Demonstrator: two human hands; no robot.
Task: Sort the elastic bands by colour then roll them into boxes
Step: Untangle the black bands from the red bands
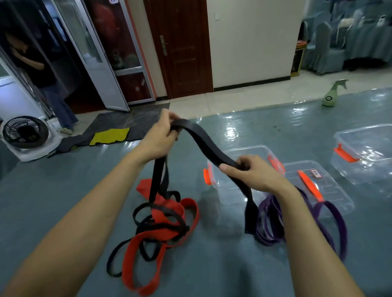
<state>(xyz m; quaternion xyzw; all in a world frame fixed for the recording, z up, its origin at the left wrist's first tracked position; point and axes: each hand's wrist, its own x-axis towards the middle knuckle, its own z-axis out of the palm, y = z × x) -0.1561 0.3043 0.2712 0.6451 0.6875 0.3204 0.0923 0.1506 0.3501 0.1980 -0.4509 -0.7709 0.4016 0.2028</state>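
Observation:
A wide black elastic band stretches between both hands above the table. My left hand grips one part of it, raised. My right hand grips another part lower and to the right; a doubled end hangs down from it to the table. Below the left hand lies a tangled heap of red bands and thin black bands. Purple bands lie in a pile under my right forearm. A clear box with orange clips stands behind my right hand.
A clear lid with an orange clip lies right of the first box, and another clear box stands further right. A green spray bottle sits at the table's far edge. A fan and a standing person are at far left.

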